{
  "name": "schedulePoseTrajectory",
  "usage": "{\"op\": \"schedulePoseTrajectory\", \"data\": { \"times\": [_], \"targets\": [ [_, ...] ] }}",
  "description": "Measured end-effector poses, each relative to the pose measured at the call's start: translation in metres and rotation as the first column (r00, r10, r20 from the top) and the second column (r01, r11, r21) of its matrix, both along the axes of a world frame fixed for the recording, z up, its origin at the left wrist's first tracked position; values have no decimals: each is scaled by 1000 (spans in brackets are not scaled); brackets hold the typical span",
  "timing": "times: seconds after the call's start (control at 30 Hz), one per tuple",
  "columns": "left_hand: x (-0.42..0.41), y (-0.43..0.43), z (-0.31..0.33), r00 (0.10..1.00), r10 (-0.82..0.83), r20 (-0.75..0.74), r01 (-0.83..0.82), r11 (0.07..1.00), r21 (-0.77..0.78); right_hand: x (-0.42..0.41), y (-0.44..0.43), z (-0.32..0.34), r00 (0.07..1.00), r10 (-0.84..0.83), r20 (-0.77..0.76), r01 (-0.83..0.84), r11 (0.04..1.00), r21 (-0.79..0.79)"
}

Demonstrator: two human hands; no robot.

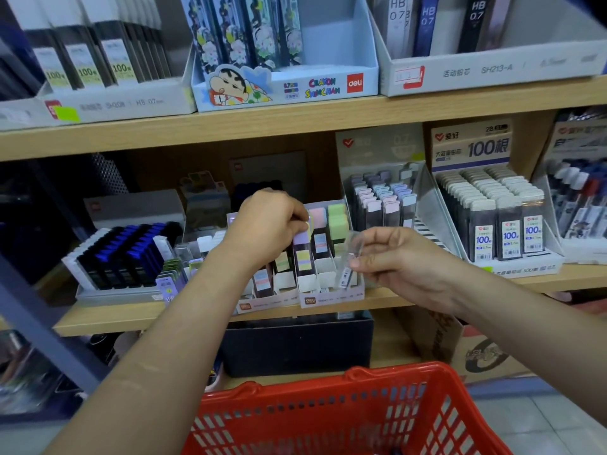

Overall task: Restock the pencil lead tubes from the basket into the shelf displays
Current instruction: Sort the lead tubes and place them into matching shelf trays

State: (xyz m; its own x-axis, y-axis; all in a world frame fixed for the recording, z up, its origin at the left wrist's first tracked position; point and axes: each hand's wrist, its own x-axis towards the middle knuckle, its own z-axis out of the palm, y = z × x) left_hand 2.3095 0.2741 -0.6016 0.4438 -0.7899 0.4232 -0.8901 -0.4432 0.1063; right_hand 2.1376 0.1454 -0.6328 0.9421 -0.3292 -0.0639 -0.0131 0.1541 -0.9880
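My left hand (pixel 267 221) reaches into a small Deli display box (pixel 331 295) on the middle shelf and pinches the top of a lead tube with a lilac and yellow cap (pixel 303 247). Around it stand several tubes with pink and green caps (pixel 336 221). To the right, my right hand (pixel 399 257) pinches a clear plastic wrapper or tube (pixel 349 257) just in front of the same box. The red basket (pixel 328 412) sits low in front of me; its contents are hidden.
Grey trays of 100-piece lead tubes (pixel 492 224) stand at the right, pastel tubes (pixel 381 201) behind, blue and black tubes (pixel 128 254) at the left. The upper shelf holds a Crayon Shinchan box (pixel 285 83) and HB 0.7 boxes. A black box (pixel 295 346) sits below.
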Motion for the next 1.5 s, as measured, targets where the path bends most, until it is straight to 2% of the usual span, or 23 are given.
{"op": "schedulePoseTrajectory", "data": {
  "times": [0.1, 0.2, 0.3, 0.37, 0.43, 0.57, 0.67, 0.77, 0.83, 0.87, 0.93, 1.0, 1.1, 1.17, 1.23, 1.3, 1.5],
  "targets": [
    [-2, 3, 0, 1000, -14, -15, 12, 994, -111, -2, 1, 2, 1000, 4, 8, -4, 1000, 1],
    [-17, 11, 12, 966, -123, -230, 62, 965, -257, -1, 3, 2, 1000, -19, 10, 19, 999, -43],
    [-31, 23, 25, 814, -296, -499, 210, 952, -222, 3, 10, 7, 997, -44, 60, 46, 998, -36],
    [-36, 31, 27, 706, -321, -631, 239, 947, -215, 8, 18, 12, 992, -57, 109, 61, 997, -37],
    [-34, 39, 28, 653, -336, -679, 190, 940, -282, 13, 27, 18, 991, -44, 127, 51, 997, -50],
    [-14, 61, 29, 605, -389, -695, 68, 894, -442, 22, 46, 28, 997, 48, 56, -42, 994, -100],
    [-5, 77, 29, 634, -394, -665, -2, 859, -512, 33, 57, 32, 998, 35, 51, -25, 984, -177],
    [9, 90, 29, 762, -293, -577, -121, 811, -572, 43, 63, 31, 998, -26, 56, 41, 959, -280],
    [23, 100, 27, 851, -155, -502, -203, 783, -587, 48, 64, 28, 995, -73, 63, 94, 889, -449],
    [28, 105, 26, 874, -95, -476, -235, 775, -586, 50, 64, 27, 993, -78, 85, 112, 822, -558],
    [34, 114, 23, 897, -29, -441, -257, 777, -575, 55, 65, 26, 991, -43, 127, 126, 622, -773],
    [36, 120, 21, 914, 25, -406, -261, 803, -537, 63, 67, 24, 991, 11, 133, 120, 361, -925],
    [40, 127, 17, 927, 91, -364, -277, 821, -499, 76, 74, 13, 996, 64, 54, 52, 38, -998],
    [44, 131, 13, 931, 124, -344, -291, 821, -491, 81, 78, 5, 997, 66, 40, 46, -87, -995],
    [48, 133, 9, 929, 149, -339, -311, 813, -493, 86, 79, 0, 994, 66, 88, 98, -163, -982],
    [53, 132, 5, 924, 165, -345, -331, 799, -502, 92, 74, -2, 989, 48, 142, 149, -192, -970],
    [73, 130, 2, 889, 179, -422, -385, 792, -474, 95, 78, -1, 965, 73, 254, 261, -125, -957]
  ]
}}
